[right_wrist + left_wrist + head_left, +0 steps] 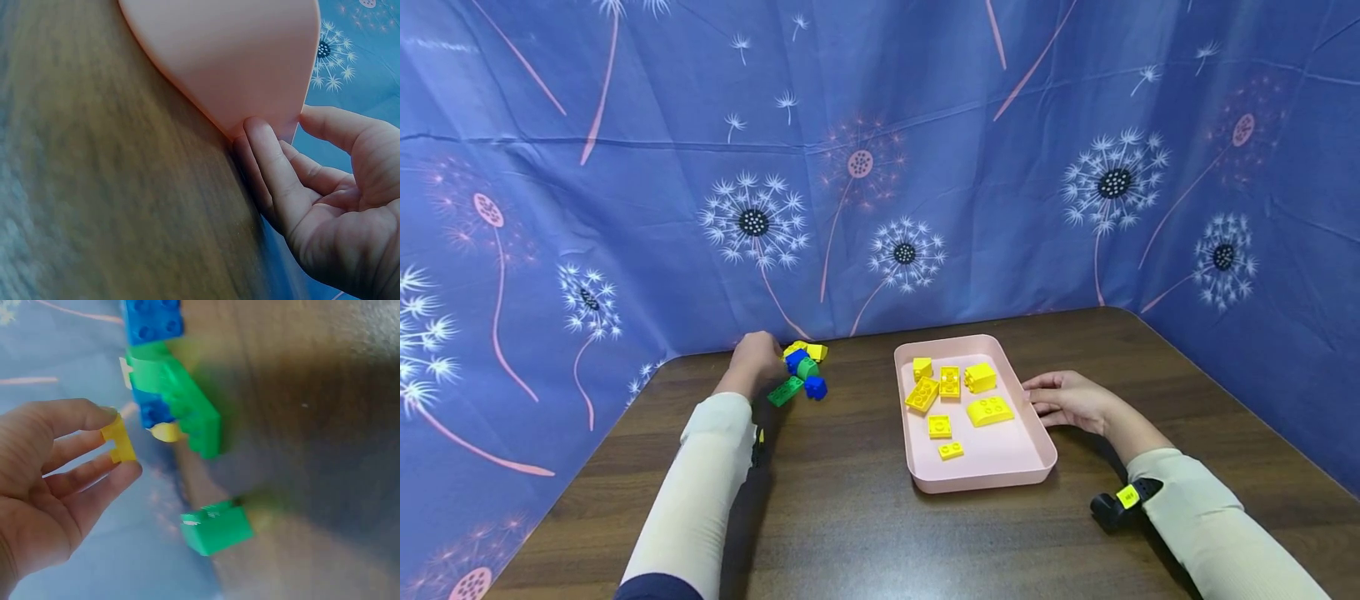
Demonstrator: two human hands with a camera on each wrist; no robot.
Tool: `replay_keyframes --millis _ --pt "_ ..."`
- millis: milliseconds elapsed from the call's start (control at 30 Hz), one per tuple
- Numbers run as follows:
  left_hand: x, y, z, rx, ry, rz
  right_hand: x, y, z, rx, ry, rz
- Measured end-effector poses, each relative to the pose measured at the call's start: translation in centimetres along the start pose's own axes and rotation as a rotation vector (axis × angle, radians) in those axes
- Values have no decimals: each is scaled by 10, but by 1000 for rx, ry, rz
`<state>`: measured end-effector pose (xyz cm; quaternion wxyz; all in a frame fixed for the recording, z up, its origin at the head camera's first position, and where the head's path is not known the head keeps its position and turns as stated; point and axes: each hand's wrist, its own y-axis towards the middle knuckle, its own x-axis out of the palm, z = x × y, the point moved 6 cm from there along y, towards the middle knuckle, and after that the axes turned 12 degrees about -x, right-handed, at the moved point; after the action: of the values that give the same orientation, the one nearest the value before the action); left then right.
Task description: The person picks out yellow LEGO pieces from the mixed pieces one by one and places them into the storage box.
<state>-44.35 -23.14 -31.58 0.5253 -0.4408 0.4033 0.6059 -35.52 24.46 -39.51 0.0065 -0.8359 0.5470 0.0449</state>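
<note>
My left hand (758,358) reaches to the far left of the table. Its thumb and fingertips pinch a small yellow toy brick (125,440), seen in the left wrist view. Close beside that hand lies a pile with a green brick (786,391), blue bricks (816,387) and yellow bricks (817,352). A separate green brick (217,530) shows low in the left wrist view. My right hand (1078,403) rests against the right side of a pink tray (981,480), fingers lying along the outer wall and thumb tip at the rim (310,69).
Several yellow bricks (989,411) lie spread inside the tray. The brown wooden table (835,517) reaches back to a blue dandelion-print cloth (985,208) along its far edge. A black wrist device (1112,510) hangs by the right sleeve.
</note>
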Motion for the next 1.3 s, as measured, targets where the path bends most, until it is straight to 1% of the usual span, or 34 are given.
replay_keyframes --millis 100,233,400,533,633,733,800,867,1067,1133,1300 --pt "-6 -7 9 33 10 4 2 -1 0 1 8 0" --pt "-14 -19 22 106 42 27 2 0 1 1 3 1" --pt "-17 -34 35 157 -2 29 0 1 3 1 -3 1" --pt "-17 -47 48 203 -41 25 0 0 3 3 4 1" --pt "-17 -57 62 257 -50 24 0 0 2 3 2 3" --pt "-17 -67 78 316 -35 34 0 -1 1 -1 -1 1" --pt "-17 -73 88 342 -32 33 0 0 0 -3 -2 -3" --pt "-16 -78 98 370 -24 34 0 0 0 -2 2 -4" --pt "-14 -91 125 470 -16 64 1 0 0 1 0 -2" --pt "-13 -94 133 489 -18 67 1 0 0 0 0 -2" --pt "-6 -103 150 480 -22 17 -1 0 1 0 2 -1"
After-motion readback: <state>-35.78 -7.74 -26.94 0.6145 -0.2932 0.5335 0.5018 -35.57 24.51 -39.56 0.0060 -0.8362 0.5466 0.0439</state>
